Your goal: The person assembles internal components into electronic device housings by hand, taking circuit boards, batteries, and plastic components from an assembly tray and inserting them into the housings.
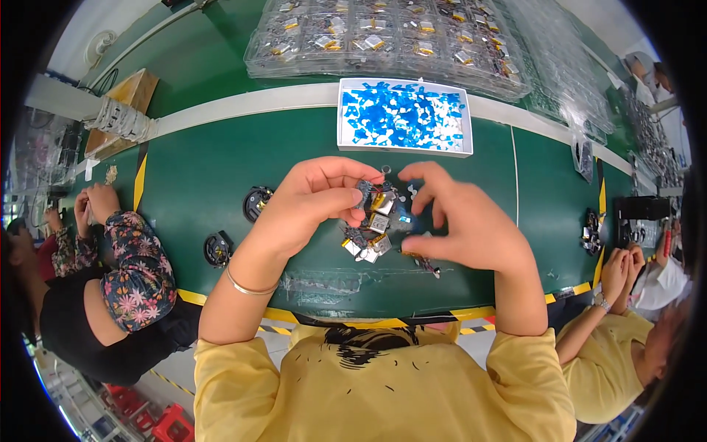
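Note:
My left hand (pixel 313 202) pinches a small dark electronic part (pixel 364 193) between thumb and fingers, above the middle of the green table. My right hand (pixel 475 225) is beside it, thumb and fingers spread apart, with nothing visibly held. Between and below the hands lies a pile of small silver battery cells (pixel 378 223) with yellow tape and thin wires. A small blue piece (pixel 405 219) shows blurred near the right fingers. By the right thumb lies a wired dark part (pixel 424 264). A small metal ring (pixel 386 170) sits just beyond the left fingertips.
A white box (pixel 464 140) of blue and white pieces stands beyond my hands. Behind it are clear trays (pixel 272 68) of wired cells. Two round black housings (pixel 218 249) lie left of my forearm. Co-workers' hands (pixel 101 200) are at the left and right table sides.

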A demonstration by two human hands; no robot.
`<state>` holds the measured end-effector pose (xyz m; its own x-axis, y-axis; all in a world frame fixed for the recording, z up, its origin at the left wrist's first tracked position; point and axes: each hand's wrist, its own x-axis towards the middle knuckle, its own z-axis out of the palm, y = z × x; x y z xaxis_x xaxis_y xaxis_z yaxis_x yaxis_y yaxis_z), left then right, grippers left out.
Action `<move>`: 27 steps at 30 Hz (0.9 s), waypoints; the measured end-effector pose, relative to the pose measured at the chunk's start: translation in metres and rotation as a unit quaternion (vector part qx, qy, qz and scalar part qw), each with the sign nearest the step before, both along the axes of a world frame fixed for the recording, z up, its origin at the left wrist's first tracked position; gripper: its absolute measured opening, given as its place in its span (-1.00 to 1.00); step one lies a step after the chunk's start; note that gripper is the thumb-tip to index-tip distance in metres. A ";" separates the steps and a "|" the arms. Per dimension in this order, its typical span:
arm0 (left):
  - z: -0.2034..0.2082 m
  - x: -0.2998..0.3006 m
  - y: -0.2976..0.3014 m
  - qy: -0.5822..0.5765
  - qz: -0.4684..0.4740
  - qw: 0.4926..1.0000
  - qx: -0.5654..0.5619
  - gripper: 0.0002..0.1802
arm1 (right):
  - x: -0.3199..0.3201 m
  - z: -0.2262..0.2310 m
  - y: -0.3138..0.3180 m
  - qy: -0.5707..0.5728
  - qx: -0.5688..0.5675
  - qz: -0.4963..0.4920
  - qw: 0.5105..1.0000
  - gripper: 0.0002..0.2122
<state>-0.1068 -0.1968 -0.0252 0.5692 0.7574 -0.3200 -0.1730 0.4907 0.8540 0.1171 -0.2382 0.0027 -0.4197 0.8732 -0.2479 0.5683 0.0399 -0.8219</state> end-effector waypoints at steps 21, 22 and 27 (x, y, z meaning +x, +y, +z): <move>-0.004 0.031 -0.032 0.104 0.065 0.959 0.254 -0.97 | -0.023 -0.030 -0.005 0.305 0.098 -0.168 0.932 -0.85; -0.004 0.031 -0.033 0.125 0.078 0.938 0.312 -0.97 | -0.025 -0.030 -0.007 0.305 0.097 -0.168 0.932 -0.85; 0.002 0.030 -0.032 0.200 0.099 0.857 0.464 -0.93 | -0.031 -0.035 -0.006 0.438 -0.010 -0.193 0.878 -0.87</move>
